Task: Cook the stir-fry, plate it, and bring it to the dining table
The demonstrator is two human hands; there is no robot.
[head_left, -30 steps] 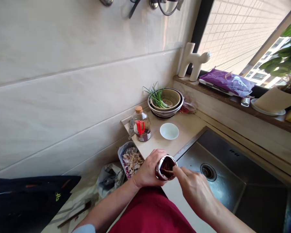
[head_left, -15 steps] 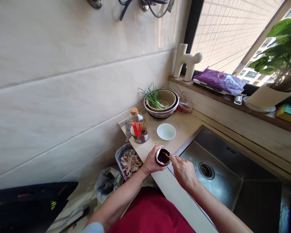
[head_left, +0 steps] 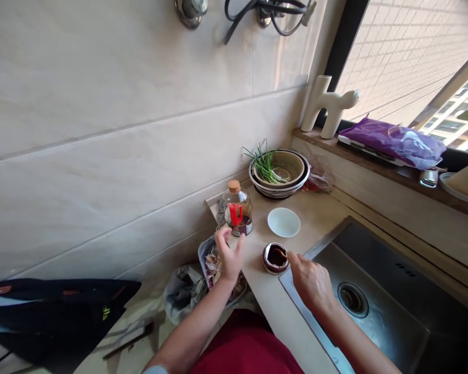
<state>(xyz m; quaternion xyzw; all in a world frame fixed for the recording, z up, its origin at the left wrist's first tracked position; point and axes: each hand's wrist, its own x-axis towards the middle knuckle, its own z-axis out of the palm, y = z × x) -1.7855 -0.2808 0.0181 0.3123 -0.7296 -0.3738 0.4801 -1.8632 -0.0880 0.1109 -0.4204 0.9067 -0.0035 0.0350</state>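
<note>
A small open jar [head_left: 276,266] of dark sauce stands on the counter beside the sink edge, a torn whitish seal around its mouth. My right hand [head_left: 314,283] is closed on what looks like a spoon [head_left: 283,254], its lower part dipping into the jar and its handle hidden in my fingers. My left hand [head_left: 231,254] is raised to the left of the jar, fingers apart and nothing in them. Just beyond it is a glass bottle [head_left: 234,208] with a cork-like cap, a red handle-shaped piece and dark liquid. A pale shallow bowl [head_left: 284,222] sits behind the jar.
Green onions [head_left: 265,165] lie in a beige colander [head_left: 290,165] set in stacked basins. The steel sink [head_left: 390,301] borders the counter on the right. Below the counter's left edge hangs a bin [head_left: 212,265] with scraps. A purple package [head_left: 393,137] rests on the windowsill.
My left hand has let go of the jar and moved left, its fingers spreading. The jar now stands on the counter; my right hand keeps its grip. The view has shifted left.
</note>
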